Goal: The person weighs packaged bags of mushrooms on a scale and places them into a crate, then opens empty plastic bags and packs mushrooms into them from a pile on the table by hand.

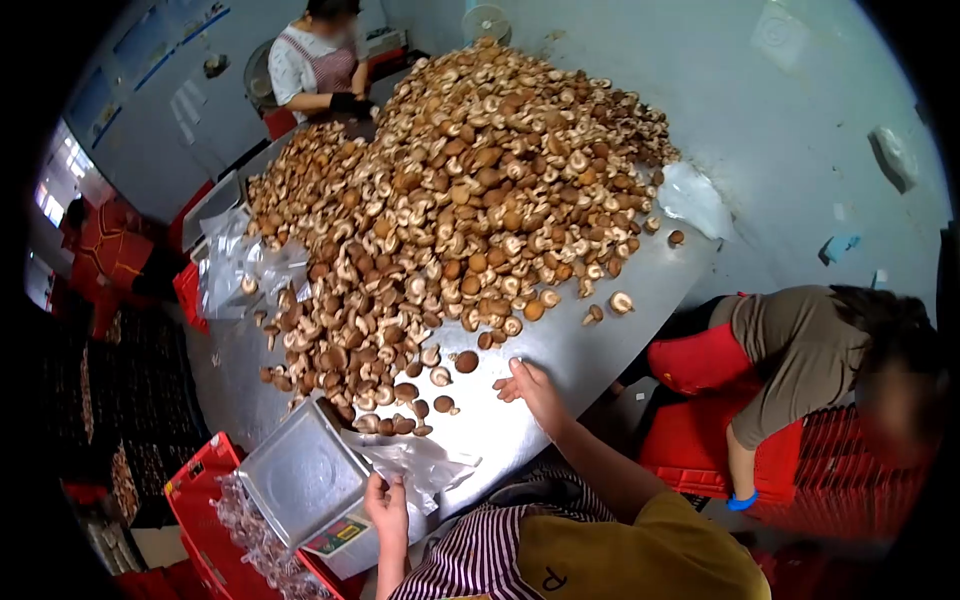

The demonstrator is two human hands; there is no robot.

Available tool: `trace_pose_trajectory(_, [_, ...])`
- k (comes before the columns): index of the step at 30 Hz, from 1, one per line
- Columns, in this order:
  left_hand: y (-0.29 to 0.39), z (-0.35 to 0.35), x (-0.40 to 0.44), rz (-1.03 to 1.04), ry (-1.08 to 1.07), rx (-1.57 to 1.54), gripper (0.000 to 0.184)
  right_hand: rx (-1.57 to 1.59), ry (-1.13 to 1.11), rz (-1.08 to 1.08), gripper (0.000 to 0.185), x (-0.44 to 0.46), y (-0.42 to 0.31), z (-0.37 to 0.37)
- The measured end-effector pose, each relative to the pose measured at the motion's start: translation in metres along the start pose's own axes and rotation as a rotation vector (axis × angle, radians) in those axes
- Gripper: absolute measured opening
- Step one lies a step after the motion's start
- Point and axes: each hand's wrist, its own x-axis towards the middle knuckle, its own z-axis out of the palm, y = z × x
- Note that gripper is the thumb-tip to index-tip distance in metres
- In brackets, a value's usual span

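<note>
A large heap of brown mushrooms (pixel 480 190) covers much of the metal table (pixel 590 360). Near the table's front, my right hand (pixel 533 396) is held over the bare metal with its fingers apart and nothing in them. My left hand (pixel 388 503) pinches the edge of a clear plastic bag (pixel 415 468), which lies beside the scale (pixel 305 475). The scale's flat metal tray holds nothing, and its display faces me. A few loose mushrooms (pixel 440 376) lie between the heap and my hands.
A red crate (pixel 205 520) with clear bags stands left of the scale. More plastic bags (pixel 245 265) lie on the table's left side. One person (pixel 320 70) is at the far end; another (pixel 800 350) bends over red crates (pixel 720 440) at right.
</note>
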Motion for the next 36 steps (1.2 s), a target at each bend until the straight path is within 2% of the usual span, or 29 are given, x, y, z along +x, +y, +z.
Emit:
trace_pose_trajectory(2, [-0.012, -0.004, 0.004, 0.028, -0.008, -0.003, 0.003, -0.033, 0.023, -0.026, 0.046, -0.001, -0.003, -0.005])
trace_pose_trajectory(4, [-0.019, -0.006, 0.010, 0.074, 0.022, 0.229, 0.005, -0.035, 0.020, -0.041, 0.045, 0.001, 0.002, -0.015])
trace_pose_trajectory(6, [-0.014, 0.005, 0.011, 0.064, 0.072, 0.103, 0.006, -0.084, 0.022, -0.044, 0.047, 0.005, 0.006, -0.025])
trace_pose_trajectory(7, [-0.024, 0.003, 0.013, 0.107, 0.064, 0.075, 0.007, -0.076, 0.025, -0.057, 0.047, 0.004, 0.005, -0.030])
trace_pose_trajectory(8, [-0.058, -0.012, 0.016, 0.082, 0.036, 0.235, 0.014, -0.065, 0.024, -0.066, 0.047, 0.003, 0.003, -0.033])
trace_pose_trajectory(10, [-0.008, -0.003, 0.011, -0.098, -0.029, 0.135, 0.030, -0.051, 0.048, -0.067, 0.047, 0.001, -0.005, -0.036])
trace_pose_trajectory(12, [-0.021, 0.001, 0.016, 0.047, 0.025, 0.195, 0.021, -0.034, 0.071, -0.058, 0.047, 0.003, -0.012, -0.041])
trace_pose_trajectory(16, [-0.019, -0.001, 0.021, -0.019, 0.033, 0.303, 0.019, -0.028, 0.072, -0.060, 0.048, 0.000, -0.030, -0.042])
trace_pose_trajectory(17, [-0.017, 0.000, 0.022, -0.001, 0.002, 0.259, 0.028, -0.019, 0.071, -0.069, 0.047, 0.000, -0.034, -0.042])
trace_pose_trajectory(18, [-0.017, 0.001, 0.021, -0.002, 0.010, 0.258, 0.028, -0.010, 0.069, -0.077, 0.046, 0.000, -0.036, -0.042])
trace_pose_trajectory(20, [-0.014, 0.009, 0.022, 0.440, 0.174, 0.475, 0.046, -0.042, 0.051, -0.091, 0.045, -0.002, -0.040, -0.039])
trace_pose_trajectory(21, [0.021, 0.016, 0.008, 0.349, 0.134, 0.467, 0.058, -0.068, 0.050, -0.111, 0.044, -0.003, -0.041, -0.039])
trace_pose_trajectory(22, [0.019, 0.016, 0.013, 0.199, 0.117, 0.387, 0.054, -0.041, 0.020, -0.146, 0.039, -0.006, -0.041, -0.036])
trace_pose_trajectory(24, [0.036, 0.026, 0.008, 0.372, 0.152, 0.444, 0.049, -0.165, -0.034, -0.229, 0.031, -0.018, -0.051, -0.023])
trace_pose_trajectory(26, [0.003, 0.037, 0.020, 0.124, -0.034, -0.091, 0.044, -0.349, -0.112, -0.325, 0.025, -0.030, -0.062, -0.004])
trace_pose_trajectory(27, [0.076, 0.057, 0.002, 0.230, -0.075, 0.343, 0.040, -0.407, -0.131, -0.494, 0.023, -0.033, -0.062, 0.005])
trace_pose_trajectory(28, [0.061, 0.076, 0.005, -0.117, -0.085, -0.213, 0.025, -0.457, -0.163, -0.664, 0.022, -0.038, -0.063, 0.014])
trace_pose_trajectory(30, [0.057, 0.083, 0.004, -0.414, -0.394, -0.517, 0.042, -0.551, -0.251, -0.731, 0.026, -0.050, -0.076, 0.023])
trace_pose_trajectory(32, [0.045, 0.093, 0.004, -0.607, -0.480, -0.746, 0.046, -0.693, -0.221, -0.878, 0.028, -0.057, -0.080, 0.028])
trace_pose_trajectory(34, [0.043, 0.100, 0.003, -0.762, -0.507, -0.900, 0.045, -0.741, -0.270, -0.882, 0.034, -0.061, -0.079, 0.025])
trace_pose_trajectory(36, [0.043, 0.102, 0.000, -0.813, -0.578, -0.922, 0.047, -0.746, -0.347, -0.907, 0.038, -0.060, -0.071, 0.020])
